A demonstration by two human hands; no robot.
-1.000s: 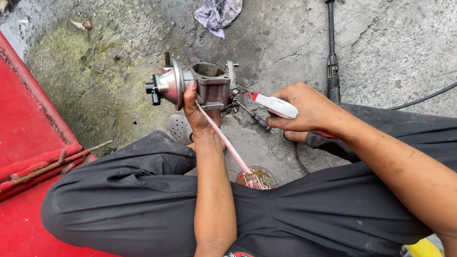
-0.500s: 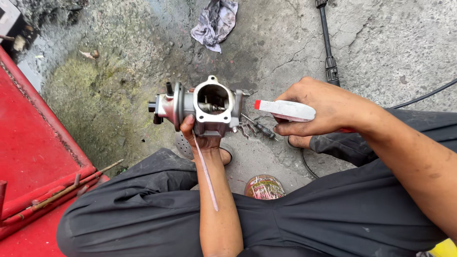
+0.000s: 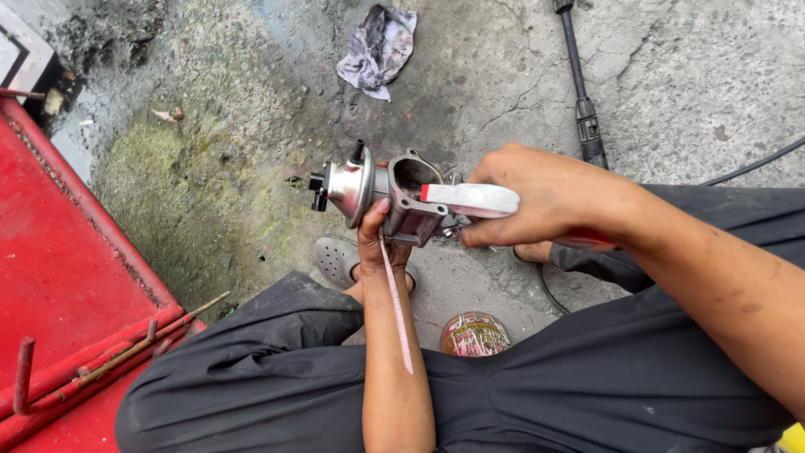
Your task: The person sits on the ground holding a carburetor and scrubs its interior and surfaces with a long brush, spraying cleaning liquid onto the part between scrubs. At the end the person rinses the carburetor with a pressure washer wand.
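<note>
Cracked, stained concrete floor [image 3: 671,75] lies under you, with a mossy green patch toward its left side beside a red metal platform [image 3: 67,277] that fills the lower left corner. Your left hand [image 3: 377,247] is closed around the underside of a metal carburetor [image 3: 390,193], thumb pressed up against its body, holding it above the floor between your knees with its open bore facing up. A thin pink straw [image 3: 396,306] runs from the carburetor down along your left forearm. Your right hand [image 3: 537,197] is clenched around a white and red tool handle [image 3: 470,200], its tip touching the right side of the carburetor. A crumpled grey rag [image 3: 379,46] lies near the floor's top edge, a black rod [image 3: 580,84] lies toward the upper right, and a small round tin [image 3: 474,334] sits between your dark-trousered legs [image 3: 604,377].
</note>
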